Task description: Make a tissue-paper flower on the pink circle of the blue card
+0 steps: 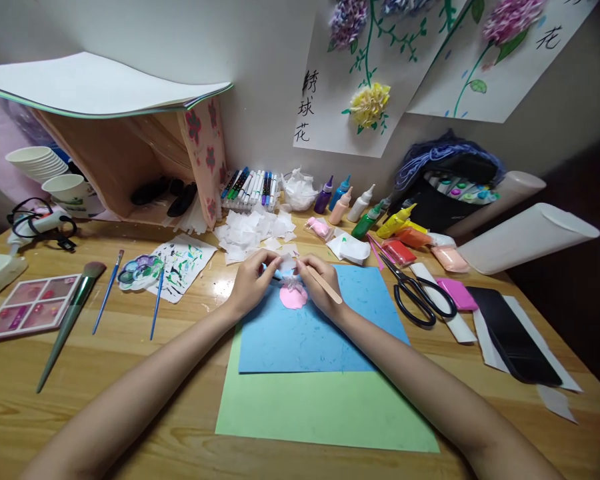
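Between both hands is a small white tissue paper square [287, 263], held just above the blue sheet. My left hand [258, 279] pinches its left side. In my right hand [323, 280] lies a wooden craft stick [326, 285], its upper end at the paper. Just below the fingers, a flat pink clay disc [293, 298] lies on the blue sheet [320, 340], with crumpled whitish tissue [293, 283] at its far edge. A green sheet [325, 410] lies under the blue one. A pile of white paper squares [255, 230] sits beyond my left hand.
Black scissors [420, 297], a phone [514, 333] and clay packets [400, 252] lie at the right. Paint bottles [367, 220] and markers [253, 187] line the back. Brushes [70, 327], a paint-smeared paper [183, 267] and a cardboard box [200, 160] occupy the left.
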Available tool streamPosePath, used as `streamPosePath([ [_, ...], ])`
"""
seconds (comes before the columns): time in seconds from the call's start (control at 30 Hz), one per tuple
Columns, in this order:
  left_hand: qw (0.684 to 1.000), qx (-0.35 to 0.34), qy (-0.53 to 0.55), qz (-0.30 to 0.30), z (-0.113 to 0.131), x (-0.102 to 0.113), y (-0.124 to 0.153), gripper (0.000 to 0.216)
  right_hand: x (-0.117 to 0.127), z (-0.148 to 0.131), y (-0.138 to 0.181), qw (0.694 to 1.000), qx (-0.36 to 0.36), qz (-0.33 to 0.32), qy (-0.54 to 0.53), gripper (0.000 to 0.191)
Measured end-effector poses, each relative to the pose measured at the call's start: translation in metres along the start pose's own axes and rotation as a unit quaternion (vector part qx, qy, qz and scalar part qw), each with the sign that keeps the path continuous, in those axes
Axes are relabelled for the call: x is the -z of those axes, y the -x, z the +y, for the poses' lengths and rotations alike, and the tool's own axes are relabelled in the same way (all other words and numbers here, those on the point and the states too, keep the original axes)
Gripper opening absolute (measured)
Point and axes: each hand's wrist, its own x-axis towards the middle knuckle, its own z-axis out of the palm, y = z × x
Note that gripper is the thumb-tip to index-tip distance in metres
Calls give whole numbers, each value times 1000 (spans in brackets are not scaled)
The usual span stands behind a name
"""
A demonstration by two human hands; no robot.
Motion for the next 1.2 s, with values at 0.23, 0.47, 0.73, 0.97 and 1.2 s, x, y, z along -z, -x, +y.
streamPosePath([
  [0.23, 987, -20, 25, -155, 0, 17, 21, 19, 5, 3, 8, 996, 35, 29, -74, 42],
  [0.47, 985, -26, -30, -166, -5, 10, 23, 14, 3, 5, 8, 984, 114, -126, 51, 51],
  [0.73, 989, 15, -70, -129, -11, 6, 17, 14, 1, 7, 7, 989, 83, -94, 74, 49],
  [0.97, 987, 25, -94, -126, -9, 2, 7, 15, 0, 4, 8, 992, 75, -82, 56, 48],
  [1.2, 987, 13, -102, -124, -14, -2, 5, 15, 5, 2, 12, 986, 159, -27, 49, 46],
])
